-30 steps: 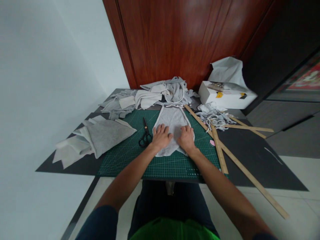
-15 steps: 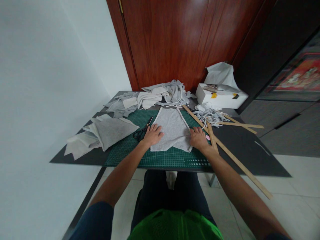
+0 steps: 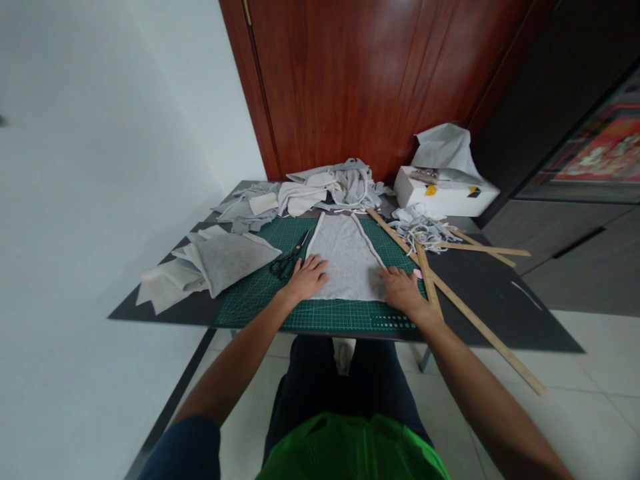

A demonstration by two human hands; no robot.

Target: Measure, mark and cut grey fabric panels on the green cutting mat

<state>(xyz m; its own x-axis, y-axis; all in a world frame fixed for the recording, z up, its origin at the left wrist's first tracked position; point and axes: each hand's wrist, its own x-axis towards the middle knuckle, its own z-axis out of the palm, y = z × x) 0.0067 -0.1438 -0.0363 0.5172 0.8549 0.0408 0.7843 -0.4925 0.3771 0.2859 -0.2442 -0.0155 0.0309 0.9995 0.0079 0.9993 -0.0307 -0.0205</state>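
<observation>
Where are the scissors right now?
In the head view, the scissors lie on the green cutting mat, left of the gray cloth and beside the left hand.

Bare forearms (image 3: 253, 357) are stretched forward.
The bare left hand (image 3: 307, 277) and bare right hand (image 3: 401, 291) are held palm-down, apart.

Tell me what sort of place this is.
Probably a small indoor cloth-cutting workspace: there's a green gridded cutting mat, black-handled metal scissors and a loose heap of grey and white cloth pieces.
</observation>
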